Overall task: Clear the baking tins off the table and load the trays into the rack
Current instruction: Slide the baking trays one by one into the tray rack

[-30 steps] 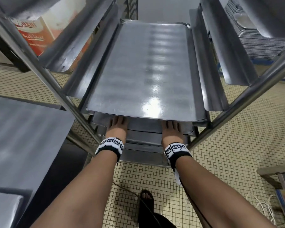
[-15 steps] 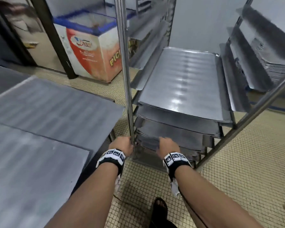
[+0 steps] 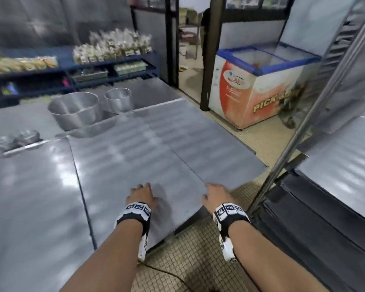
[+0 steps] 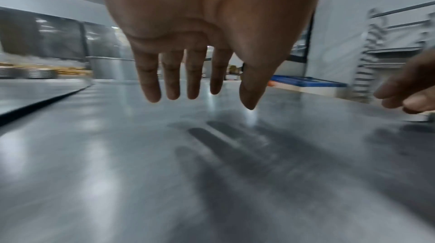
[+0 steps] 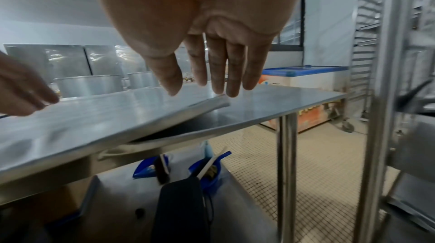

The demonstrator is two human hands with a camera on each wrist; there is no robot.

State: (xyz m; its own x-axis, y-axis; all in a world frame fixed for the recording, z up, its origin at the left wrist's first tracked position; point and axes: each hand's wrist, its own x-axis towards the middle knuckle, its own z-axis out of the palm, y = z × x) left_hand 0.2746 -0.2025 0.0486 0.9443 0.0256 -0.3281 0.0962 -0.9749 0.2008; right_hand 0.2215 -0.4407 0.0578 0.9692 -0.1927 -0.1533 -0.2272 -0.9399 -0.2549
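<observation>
A flat metal tray (image 3: 135,165) lies on the steel table (image 3: 209,140), its near right corner jutting past the table edge. My left hand (image 3: 142,193) hovers open just over the tray's near part, fingers straight (image 4: 200,96). My right hand (image 3: 216,194) is open at the tray's right corner (image 5: 212,101), fingers extended above it and holding nothing (image 5: 202,87). A second tray (image 3: 30,197) lies to the left. Two round baking tins (image 3: 74,108) (image 3: 118,100) stand at the table's back, with small fluted tins (image 3: 17,140) on the left. The rack (image 3: 303,127) holds trays (image 3: 346,165) on the right.
A chest freezer (image 3: 257,87) stands beyond the table by a doorway. Blue shelves (image 3: 72,68) with bagged goods line the back wall. Under the table, a lower shelf holds blue scoops (image 5: 207,168) and a dark bag (image 5: 181,209). The tiled floor (image 3: 198,249) runs between table and rack.
Both hands have left the trays low in the rack and swung left to the table. The view turned from the rack to the tabletop, and the hands now hover over a tray.
</observation>
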